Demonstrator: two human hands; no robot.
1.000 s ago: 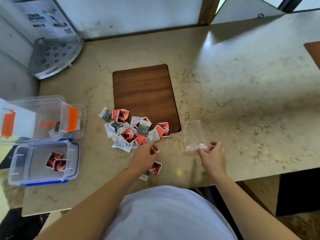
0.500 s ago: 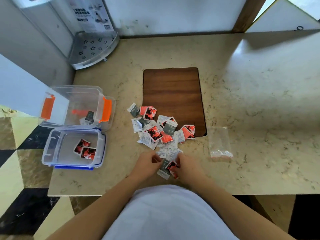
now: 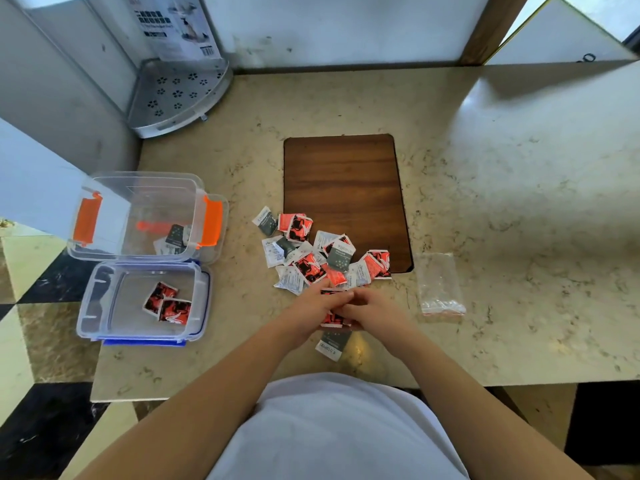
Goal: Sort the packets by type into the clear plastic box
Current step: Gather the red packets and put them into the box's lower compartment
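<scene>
While the heap of packets (image 3: 322,252) lies on the bench (image 3: 485,188) at the near edge of the brown wooden board (image 3: 343,188), red-and-black ones mixed with grey and white ones, my two hands meet just in front of it. My left hand (image 3: 311,308) and my right hand (image 3: 374,311) touch at the fingertips and together pinch a red-and-black packet (image 3: 330,318) between them. A grey packet (image 3: 333,342) lies on the bench under my hands, near the front edge. To the left stand two clear plastic boxes, touching each other. The nearer box with blue trim (image 3: 100,299) holds two red-and-black packets (image 3: 168,303). The farther box with orange clips (image 3: 145,188) holds grey and white packets (image 3: 175,239). To my right, apart from the heap, an empty clear zip bag (image 3: 438,284) lies flat. A perforated corner shelf (image 3: 176,95) stands at the back left.
</scene>
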